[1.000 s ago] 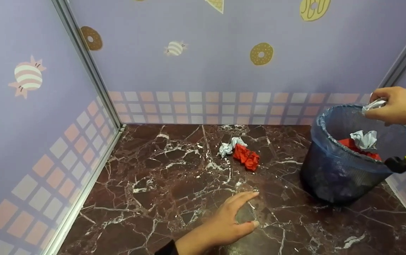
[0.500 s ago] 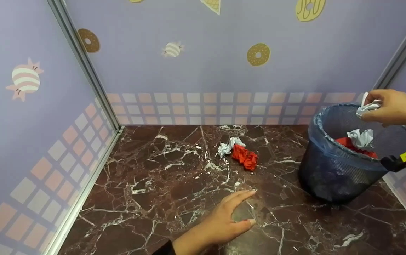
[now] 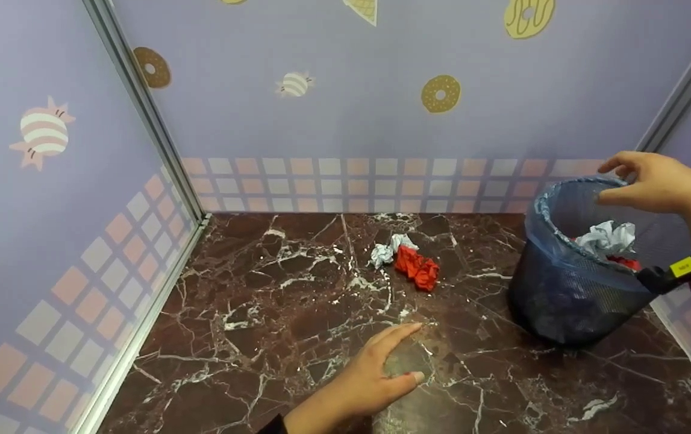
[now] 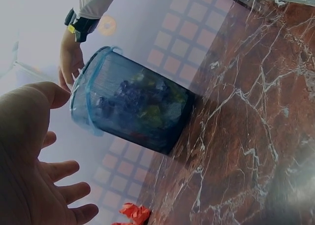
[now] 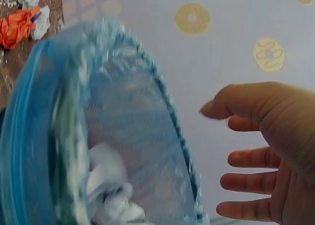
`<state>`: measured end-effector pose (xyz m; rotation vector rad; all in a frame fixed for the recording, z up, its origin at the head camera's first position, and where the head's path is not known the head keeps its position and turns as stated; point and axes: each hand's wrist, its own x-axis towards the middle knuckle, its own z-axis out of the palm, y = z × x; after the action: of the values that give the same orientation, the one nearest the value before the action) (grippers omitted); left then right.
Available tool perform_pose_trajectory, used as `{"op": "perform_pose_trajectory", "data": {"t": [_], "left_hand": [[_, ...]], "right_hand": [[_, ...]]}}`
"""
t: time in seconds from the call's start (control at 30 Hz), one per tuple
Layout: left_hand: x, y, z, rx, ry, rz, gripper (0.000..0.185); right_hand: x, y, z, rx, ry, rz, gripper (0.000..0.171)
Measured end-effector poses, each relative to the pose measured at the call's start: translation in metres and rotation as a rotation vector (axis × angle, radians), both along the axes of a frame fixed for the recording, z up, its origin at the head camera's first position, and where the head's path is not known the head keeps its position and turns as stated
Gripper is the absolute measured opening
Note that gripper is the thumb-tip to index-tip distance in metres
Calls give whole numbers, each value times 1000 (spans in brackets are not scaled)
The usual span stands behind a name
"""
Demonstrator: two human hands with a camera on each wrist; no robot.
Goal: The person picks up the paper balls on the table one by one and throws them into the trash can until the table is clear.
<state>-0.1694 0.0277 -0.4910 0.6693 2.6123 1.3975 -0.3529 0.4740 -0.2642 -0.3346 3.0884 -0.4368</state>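
My right hand [image 3: 658, 182] hovers over the far rim of a mesh trash bin [image 3: 580, 301] lined with a blue bag. Its fingers are spread, and nothing is between them in the right wrist view. Crumpled white paper [image 3: 607, 237] lies inside the bin over some red paper [image 3: 625, 263]; the right wrist view shows white paper [image 5: 110, 185] there, partly blurred. Low in front, my left hand [image 3: 375, 374] is held over the table, fingers apart and holding nothing. Beyond it lie a crumpled red paper [image 3: 417, 268] and crumpled white paper [image 3: 382, 255] touching or close together.
The dark red marbled tabletop [image 3: 273, 349] is bounded by a lilac back wall [image 3: 357, 120] and a left side panel [image 3: 14, 229] with a metal edge strip. The bin stands at the right, near the right panel.
My right hand has let go of a crumpled white paper, which now lies in the bin beside the other white one. My left hand has shifted slightly left.
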Motion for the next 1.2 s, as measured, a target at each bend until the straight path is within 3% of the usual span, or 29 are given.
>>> {"op": "perform_pose_trajectory", "data": {"t": [0.37,0.57,0.7,0.93,1.2], "left_hand": [[1,-30,-11,90,-1,41,74],[5,-45,-16,102,-29,104,74],[9,-55,-19,123,-55,124,73],[18,-74,-27,148,-93,153,71],[22,-98,-41,149,-45,251,69]], "right_hand": [[-10,-89,18,-42,44,164,70],[-24,-143,6,-42,54,253,68],[-37,-169,-20,-65,26,252,65],[-53,-199,-85,-117,-32,224,66],[-59,-218,-164,-185,-91,175,63]]}}
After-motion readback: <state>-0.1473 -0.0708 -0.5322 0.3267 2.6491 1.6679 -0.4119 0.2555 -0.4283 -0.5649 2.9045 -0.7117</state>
